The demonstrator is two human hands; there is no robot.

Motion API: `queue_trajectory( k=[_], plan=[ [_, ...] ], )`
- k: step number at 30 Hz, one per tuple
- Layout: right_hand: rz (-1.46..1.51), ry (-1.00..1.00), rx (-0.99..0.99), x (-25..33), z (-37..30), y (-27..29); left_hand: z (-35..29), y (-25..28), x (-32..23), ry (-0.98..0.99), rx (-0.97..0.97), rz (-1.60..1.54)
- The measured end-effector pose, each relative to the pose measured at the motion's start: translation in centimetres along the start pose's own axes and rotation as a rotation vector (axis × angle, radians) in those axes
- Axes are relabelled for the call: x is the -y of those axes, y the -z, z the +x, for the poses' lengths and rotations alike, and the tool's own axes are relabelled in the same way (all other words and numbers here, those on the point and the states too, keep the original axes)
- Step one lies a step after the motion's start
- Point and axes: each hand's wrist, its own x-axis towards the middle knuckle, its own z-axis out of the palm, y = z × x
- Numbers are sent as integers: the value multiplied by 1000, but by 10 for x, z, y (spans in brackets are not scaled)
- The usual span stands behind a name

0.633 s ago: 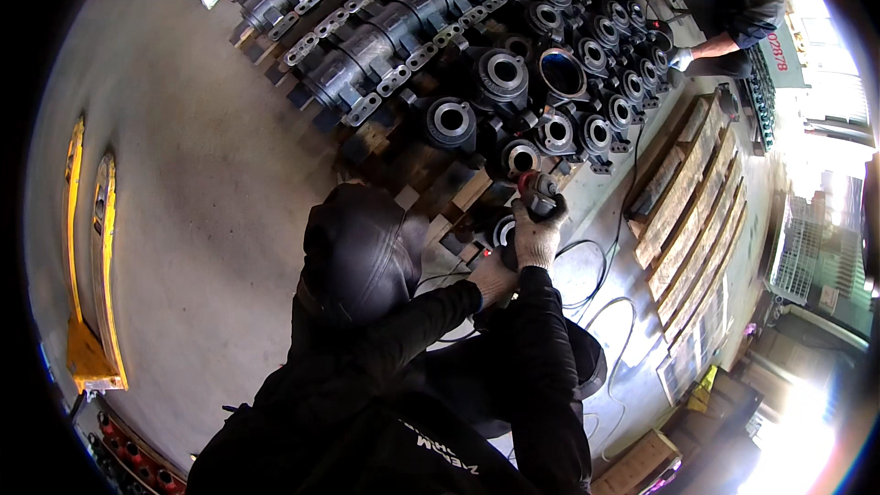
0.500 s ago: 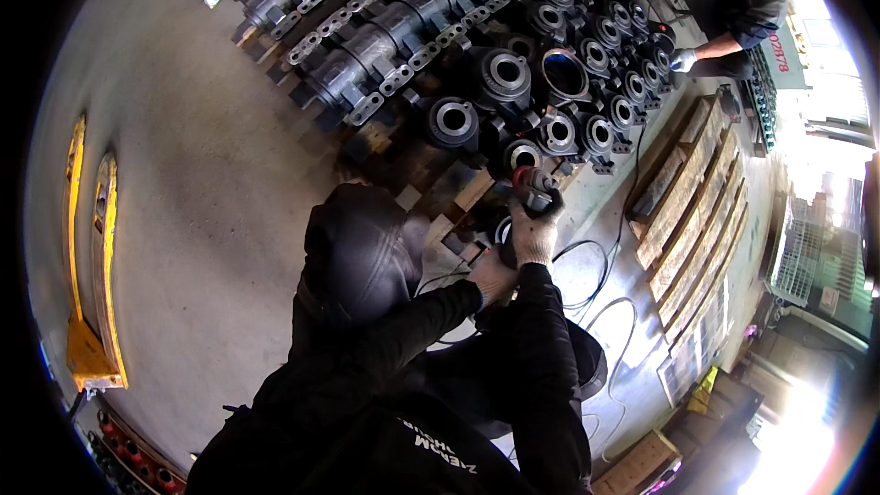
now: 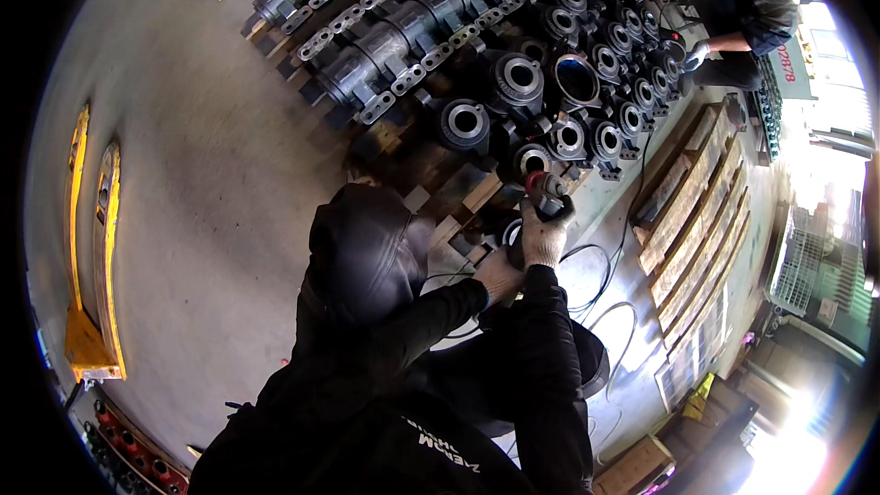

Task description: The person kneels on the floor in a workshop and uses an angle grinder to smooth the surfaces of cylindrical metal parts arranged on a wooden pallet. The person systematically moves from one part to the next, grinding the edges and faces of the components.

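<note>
My right hand (image 3: 544,240), in a pale work glove, is closed around the front of a corded power tool that looks like an angle grinder (image 3: 548,191), with a silver head and a red part. Lower and to the left, my gloved left hand (image 3: 498,277) is closed on the tool's dark rear body; its fingers are partly hidden. The tool's front is close to a black ring-ended metal casting (image 3: 532,159) at the near edge of the stacked parts. Whether they touch, I cannot tell.
Several black castings with round bores (image 3: 518,79) and long perforated metal housings (image 3: 385,50) lie on wooden pallets ahead. Pallets (image 3: 697,220) stand right, near a looping cable (image 3: 600,280). Yellow pallet-truck forks (image 3: 108,257) are far left. A gloved co-worker (image 3: 756,14) bends over parts at upper right.
The whole view has shifted slightly, moving parts and hands a little right and down in the picture. Both hands keep their hold on the tool. The co-worker's gloved hand has moved slightly.
</note>
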Motion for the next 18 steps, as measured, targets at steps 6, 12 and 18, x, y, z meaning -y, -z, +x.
queue_trajectory(
  k=[6, 12, 18],
  plan=[
    [-20, -26, -3, -4, 0, -1, -18, 12, -30, 31, 0, -74],
    [-44, 36, 25, -6, 7, -7, -3, 3, -7, -18, -32, -110],
    [-62, 25, 57, 5, 13, -10, 9, 5, -8, -133, -55, -72]
  ],
)
